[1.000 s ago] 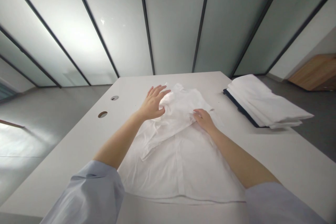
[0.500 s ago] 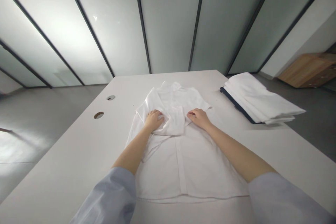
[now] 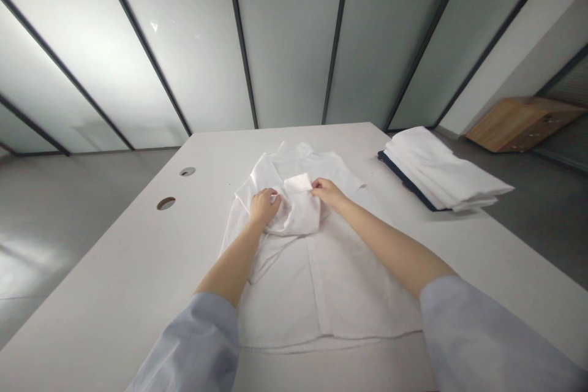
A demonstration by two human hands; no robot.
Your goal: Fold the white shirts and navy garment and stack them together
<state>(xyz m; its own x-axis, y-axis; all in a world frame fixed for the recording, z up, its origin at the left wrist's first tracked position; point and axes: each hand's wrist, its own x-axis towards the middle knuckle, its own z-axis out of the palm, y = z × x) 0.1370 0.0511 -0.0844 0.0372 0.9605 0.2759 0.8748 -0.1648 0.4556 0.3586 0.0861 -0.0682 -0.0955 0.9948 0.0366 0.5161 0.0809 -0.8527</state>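
A white shirt point(image 3: 353, 282) lies spread on the table, its collar toward the far side and its hem toward me. One sleeve point(image 3: 301, 211) is laid across its chest in loose folds. My right hand point(image 3: 327, 192) pinches the cuff point(image 3: 298, 183) at the sleeve's end and holds it slightly raised and turned back. On the sleeve's left part rests my left hand point(image 3: 265, 205), fingers curled on the cloth with a bit of fabric at the fingertips.
On the right of the white table point(image 3: 138, 257) sits a stack of folded white clothes point(image 3: 441, 165) over a dark blue garment point(image 3: 404, 180). Two round holes, one of them a cutout point(image 3: 166, 203), pierce the left side. A wooden cabinet point(image 3: 514, 125) stands beyond, near frosted glass panels point(image 3: 289, 43).
My right hand has moved left onto the cuff, gripped it and lifted its edge, folding it back. My left hand stays almost in place on the sleeve. The view has shifted slightly right.
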